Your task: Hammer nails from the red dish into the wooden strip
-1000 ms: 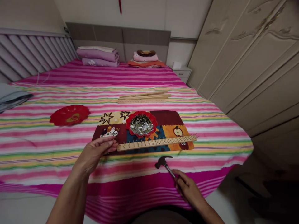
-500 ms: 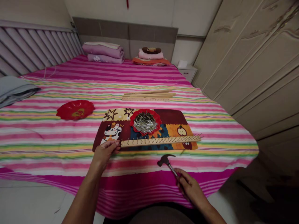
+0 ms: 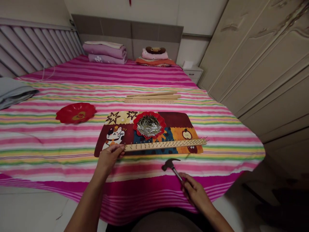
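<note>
My left hand [image 3: 111,156] pinches the left end of a pale wooden strip [image 3: 152,146]. Nails stand in a row along the strip, the ones at its right end leaning. The strip lies across the front of a patterned mat [image 3: 172,120] with a cat picture. In my right hand [image 3: 194,190] is a claw hammer [image 3: 172,165], held by its handle, with its head in front of the mat. Behind the strip, a red scalloped dish [image 3: 135,127] on the mat holds a heap of loose nails [image 3: 149,125].
Several wooden strips [image 3: 152,97] lie behind the mat. A red plate [image 3: 70,113] sits to the left on the striped bedspread [image 3: 60,145]. Folded bedding [image 3: 106,53] is stacked by the headboard, and grey folded cloth [image 3: 14,91] lies at the far left. A wardrobe [image 3: 260,64] stands at right.
The whole view has shifted slightly. Both hands keep their hold on the wooden strip and the hammer, with no clear movement of either.
</note>
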`<state>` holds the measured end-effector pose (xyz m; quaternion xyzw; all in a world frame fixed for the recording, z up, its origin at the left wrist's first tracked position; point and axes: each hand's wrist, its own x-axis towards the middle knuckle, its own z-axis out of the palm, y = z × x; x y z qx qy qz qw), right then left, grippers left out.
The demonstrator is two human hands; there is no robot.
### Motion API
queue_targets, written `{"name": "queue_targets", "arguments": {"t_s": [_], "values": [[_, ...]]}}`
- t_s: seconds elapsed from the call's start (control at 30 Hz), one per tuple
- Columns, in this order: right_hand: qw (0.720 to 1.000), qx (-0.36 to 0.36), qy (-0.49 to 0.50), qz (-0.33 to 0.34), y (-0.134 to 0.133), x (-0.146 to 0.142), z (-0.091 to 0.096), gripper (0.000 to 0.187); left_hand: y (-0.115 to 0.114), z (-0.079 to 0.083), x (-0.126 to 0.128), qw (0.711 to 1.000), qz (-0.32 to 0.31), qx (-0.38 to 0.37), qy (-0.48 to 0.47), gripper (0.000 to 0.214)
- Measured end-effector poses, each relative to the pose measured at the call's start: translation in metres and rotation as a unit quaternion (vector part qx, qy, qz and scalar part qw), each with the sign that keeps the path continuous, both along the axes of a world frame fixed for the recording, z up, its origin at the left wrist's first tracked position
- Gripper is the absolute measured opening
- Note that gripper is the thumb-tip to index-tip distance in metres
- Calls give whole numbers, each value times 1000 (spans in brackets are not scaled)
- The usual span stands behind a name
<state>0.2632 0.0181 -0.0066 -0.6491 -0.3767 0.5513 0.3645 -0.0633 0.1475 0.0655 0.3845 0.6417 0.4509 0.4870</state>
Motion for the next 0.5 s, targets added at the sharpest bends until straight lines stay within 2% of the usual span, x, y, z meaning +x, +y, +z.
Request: {"name": "queue_targets", "arguments": {"t_s": [0.13, 0.27, 0.37, 0.5], "values": [[999, 12, -34, 7, 0, 1, 1, 55, -1, -6, 3, 1000, -3, 10, 0, 40], [987, 90, -126, 32, -2, -1, 13, 46, -3, -13, 4, 999, 7, 22, 24, 38], [972, 146, -154, 99, 0, -14, 36, 38, -6, -17, 5, 994, -1, 47, 94, 33], [947, 217, -155, 177, 14, -47, 77, 33, -10, -22, 7, 974, -5, 111, 199, 24]]}}
